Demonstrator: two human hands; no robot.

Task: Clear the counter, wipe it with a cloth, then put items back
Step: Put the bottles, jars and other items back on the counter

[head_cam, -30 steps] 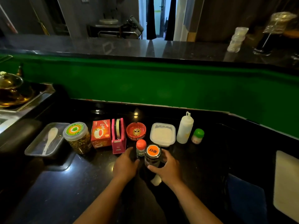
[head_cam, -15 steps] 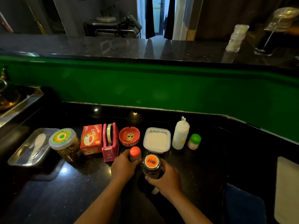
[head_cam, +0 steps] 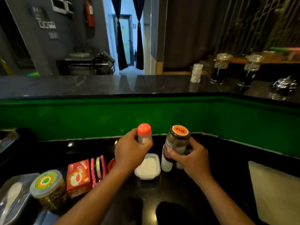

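My left hand (head_cam: 129,151) grips a small shaker with an orange-red cap (head_cam: 144,133), held up above the black counter (head_cam: 211,159). My right hand (head_cam: 193,159) grips a glass jar with an orange-labelled lid (head_cam: 178,140), also lifted off the counter. Below them stand a white lidded tub (head_cam: 147,167), a white squeeze bottle (head_cam: 165,164) partly hidden behind the jar, a red ashtray (head_cam: 111,164), a pink tape holder (head_cam: 98,170), a red tea box (head_cam: 79,177) and a green-lidded jar of nuts (head_cam: 47,187).
A metal tray with a white spoon (head_cam: 9,200) lies at the far left. A white board (head_cam: 276,192) sits at the right. A green wall (head_cam: 162,114) backs the counter, with a raised bar top (head_cam: 113,85) above carrying glass dispensers (head_cam: 220,69).
Both hands have lifted the shaker and the jar off the counter and raised them. The camera has tilted upward, showing more of the room.
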